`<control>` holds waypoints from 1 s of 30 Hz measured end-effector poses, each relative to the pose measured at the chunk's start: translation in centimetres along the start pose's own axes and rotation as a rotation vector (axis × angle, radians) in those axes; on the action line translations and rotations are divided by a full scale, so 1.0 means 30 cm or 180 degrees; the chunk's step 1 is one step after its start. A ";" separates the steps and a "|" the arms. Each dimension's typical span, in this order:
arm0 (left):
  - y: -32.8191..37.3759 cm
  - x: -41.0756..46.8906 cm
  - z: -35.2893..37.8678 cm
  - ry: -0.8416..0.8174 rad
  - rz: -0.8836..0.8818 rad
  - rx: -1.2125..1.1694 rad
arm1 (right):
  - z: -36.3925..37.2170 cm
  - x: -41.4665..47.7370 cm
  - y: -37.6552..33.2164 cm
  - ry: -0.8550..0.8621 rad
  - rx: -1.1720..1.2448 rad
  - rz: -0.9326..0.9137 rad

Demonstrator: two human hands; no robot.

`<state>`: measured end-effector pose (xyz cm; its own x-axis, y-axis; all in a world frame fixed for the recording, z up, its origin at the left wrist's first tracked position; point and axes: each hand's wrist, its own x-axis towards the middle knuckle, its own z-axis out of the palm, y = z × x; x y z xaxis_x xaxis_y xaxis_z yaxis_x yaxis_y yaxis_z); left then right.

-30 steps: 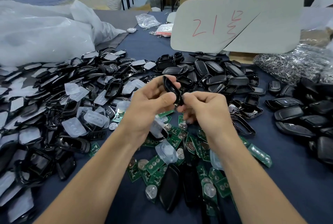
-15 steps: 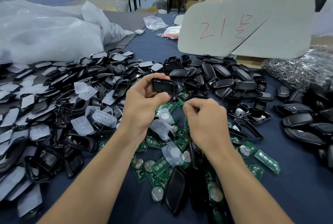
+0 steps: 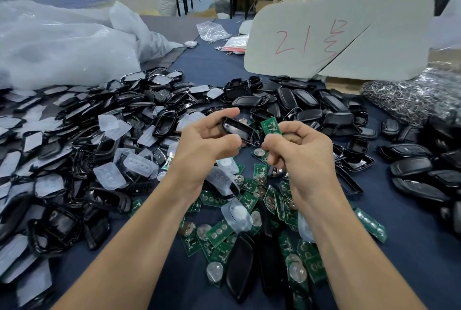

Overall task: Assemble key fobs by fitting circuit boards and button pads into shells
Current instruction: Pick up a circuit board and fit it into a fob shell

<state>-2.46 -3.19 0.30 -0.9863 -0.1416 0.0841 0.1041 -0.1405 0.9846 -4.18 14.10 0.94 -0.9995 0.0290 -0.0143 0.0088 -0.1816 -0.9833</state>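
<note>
My left hand (image 3: 207, 145) grips a black open key fob shell (image 3: 238, 130) between thumb and fingers, its hollow side facing me. Just right of it, my right hand (image 3: 299, 152) pinches a green circuit board (image 3: 272, 126) that stands upright beside the shell's right end. Below both hands lies a heap of green circuit boards (image 3: 249, 210) with coin cells, mixed with translucent button pads (image 3: 235, 215). More button pads (image 3: 109, 175) and black shell frames lie in a pile (image 3: 74, 150) at the left.
Black shell halves (image 3: 311, 110) spread behind the hands and along the right (image 3: 411, 167). A heap of metal key rings (image 3: 411, 95) sits far right. A grey board with red writing (image 3: 336, 35) stands behind. Large white plastic bags (image 3: 62, 47) fill the back left.
My right hand dropped to the board heap and came back up pinching a green circuit board. My left hand turned the shell from edge-on to hollow side up.
</note>
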 end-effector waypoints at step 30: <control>-0.010 -0.010 0.030 -0.0296 -0.0895 -0.0045 | 0.010 -0.015 0.014 -0.0054 -0.0684 -0.0546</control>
<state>-2.31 -2.23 0.11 -0.9841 -0.0047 -0.1773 -0.1737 -0.1752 0.9691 -3.75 13.72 0.59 -0.9873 0.0245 0.1571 -0.1562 0.0372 -0.9870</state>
